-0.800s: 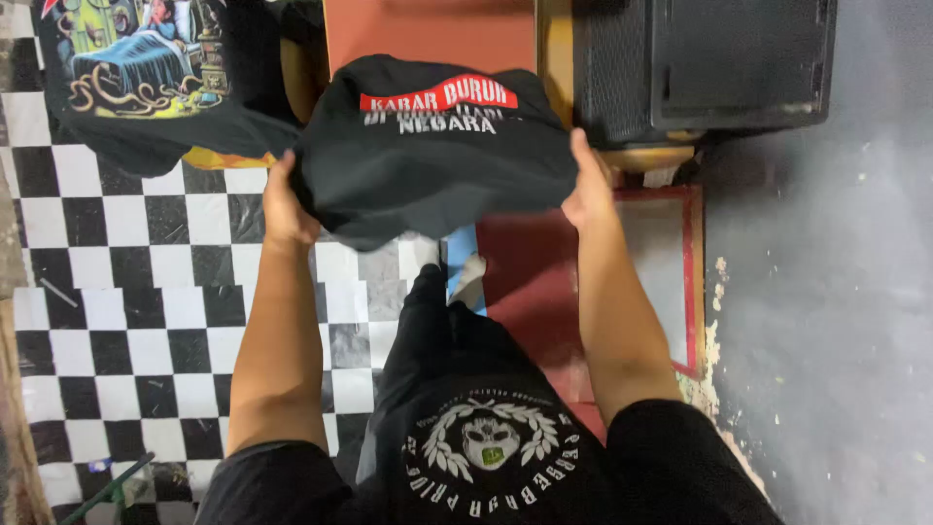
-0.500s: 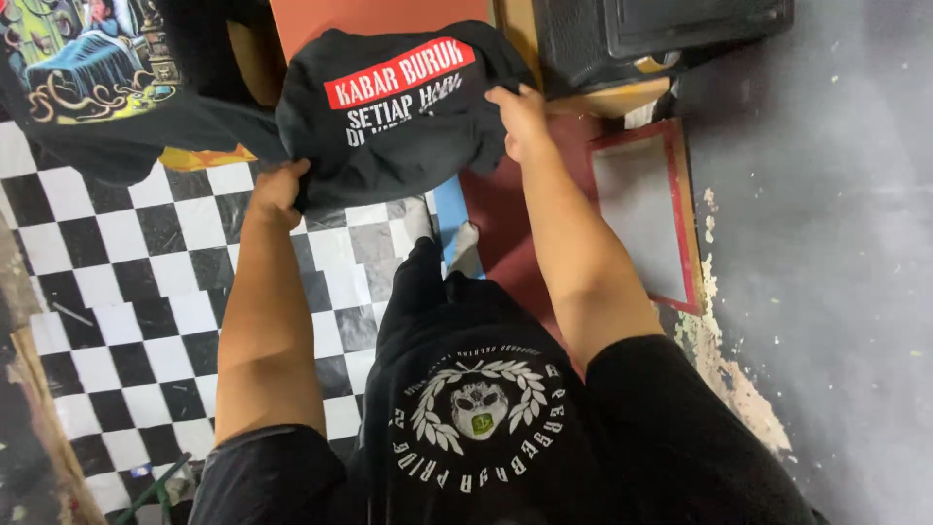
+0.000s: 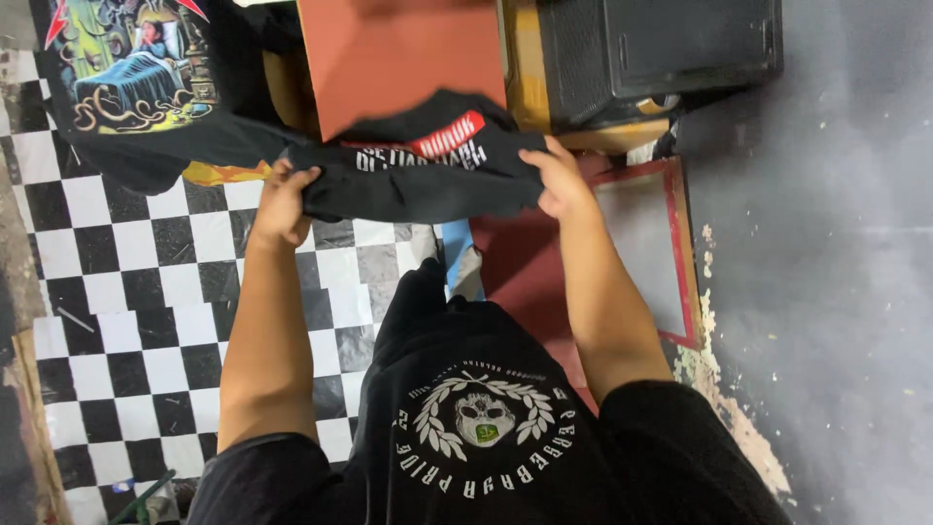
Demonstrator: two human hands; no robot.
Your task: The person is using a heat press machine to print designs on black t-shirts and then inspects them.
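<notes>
Head-worn view, straight down (close)

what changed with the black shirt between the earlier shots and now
The black shirt has folded down flatter, its red and white print now half hidden. Both hands, left hand and right hand, still grip its ends. The other printed shirt stays hanging at upper left.

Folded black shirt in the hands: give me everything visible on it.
The black shirt looks like soft knit fabric, bunched into a wide, loose band held level in the air. Its upper face shows a red bar and white lettering, partly creased out of view. The left hand grips its left end, the right hand pinches its right end. It hangs above the checkered floor, in front of a red-brown board. Whether it touches the graphic shirt beside it is unclear.
</notes>
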